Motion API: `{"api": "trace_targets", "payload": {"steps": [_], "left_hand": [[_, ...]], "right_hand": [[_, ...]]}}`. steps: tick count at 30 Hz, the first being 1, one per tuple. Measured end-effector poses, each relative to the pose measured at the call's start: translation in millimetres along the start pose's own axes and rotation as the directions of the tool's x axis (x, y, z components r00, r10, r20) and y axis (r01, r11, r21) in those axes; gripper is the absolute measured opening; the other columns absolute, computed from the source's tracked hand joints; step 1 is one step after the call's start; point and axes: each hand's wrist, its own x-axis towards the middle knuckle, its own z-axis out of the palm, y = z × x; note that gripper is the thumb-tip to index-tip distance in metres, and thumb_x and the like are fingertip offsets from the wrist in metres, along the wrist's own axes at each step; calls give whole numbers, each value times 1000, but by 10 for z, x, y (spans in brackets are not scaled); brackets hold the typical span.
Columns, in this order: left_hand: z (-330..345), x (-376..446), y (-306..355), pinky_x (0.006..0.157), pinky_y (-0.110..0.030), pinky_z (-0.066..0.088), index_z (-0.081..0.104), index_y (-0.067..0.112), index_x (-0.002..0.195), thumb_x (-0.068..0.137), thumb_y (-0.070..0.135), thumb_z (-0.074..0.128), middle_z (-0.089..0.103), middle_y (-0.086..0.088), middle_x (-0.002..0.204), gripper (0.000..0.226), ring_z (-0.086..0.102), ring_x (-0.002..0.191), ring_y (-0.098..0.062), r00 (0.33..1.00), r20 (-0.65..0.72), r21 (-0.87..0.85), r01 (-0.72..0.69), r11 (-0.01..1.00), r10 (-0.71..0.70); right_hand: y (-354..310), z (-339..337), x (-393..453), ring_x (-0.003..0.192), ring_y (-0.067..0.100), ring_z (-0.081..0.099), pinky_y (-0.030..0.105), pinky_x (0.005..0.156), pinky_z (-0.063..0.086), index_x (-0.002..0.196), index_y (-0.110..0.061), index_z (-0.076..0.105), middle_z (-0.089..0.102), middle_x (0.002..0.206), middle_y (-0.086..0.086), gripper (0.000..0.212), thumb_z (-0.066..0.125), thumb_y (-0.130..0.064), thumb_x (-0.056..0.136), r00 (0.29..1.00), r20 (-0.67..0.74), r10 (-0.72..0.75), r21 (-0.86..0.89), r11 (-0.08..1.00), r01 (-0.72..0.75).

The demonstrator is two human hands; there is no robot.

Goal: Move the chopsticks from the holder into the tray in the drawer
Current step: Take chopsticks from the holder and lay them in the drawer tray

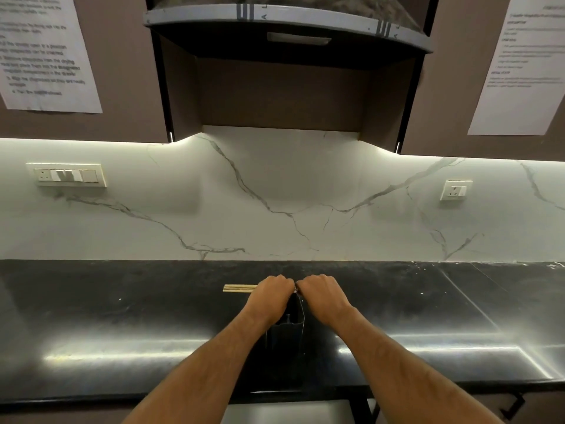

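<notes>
Left hand curls round the chopsticks, which lie level, tips toward nine o'clock. Right hand curls beside it, its grasp hidden, above the dark holder.

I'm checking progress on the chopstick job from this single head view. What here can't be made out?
- Chopsticks: right ends hidden under the left hand; count unclear.
- Right hand: what it grips is hidden by its fingers.
- Holder: dark against counter, contents unreadable.
- Drawer tray: not visible.
- Wall sheets: text blurred.
</notes>
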Motion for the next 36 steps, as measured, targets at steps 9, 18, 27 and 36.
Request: {"api": "trace_targets", "payload": {"steps": [9,18,27,36], "left_hand": [[85,-180,-211,72,-30,49,59,18,100,96,14,59,61,0,89,5,55,75,-13,1000,-4,-8,-11,1000,11],[284,-509,-207,72,-29,47,59,17,103,96,13,59,63,-3,97,8,55,78,-13,1000,-12,1,-10,1000,10],[712,-935,-47,77,-33,52,62,19,103,93,12,63,67,-5,101,12,65,89,-21,999,22,36,28,999,-28],[1273,-1641,187,84,-31,51,62,16,118,97,13,58,66,-4,107,22,63,94,-20,997,13,96,74,993,-76]], "right_hand": [[50,41,-133,74,20,66,33,73,54,99,-14,69,70,86,6,9,61,-17,96,999,7,46,-32,998,-46],[-117,112,-409,69,15,58,30,68,50,103,-15,66,68,87,4,10,62,-16,94,999,35,36,29,999,-37],[-442,366,-868,83,26,68,36,71,50,106,-11,68,71,95,10,13,60,-14,96,991,128,-31,-24,999,34],[-629,757,-1416,85,26,67,37,76,53,110,-11,67,70,95,9,15,61,-15,97,969,226,-99,23,995,97]]}}
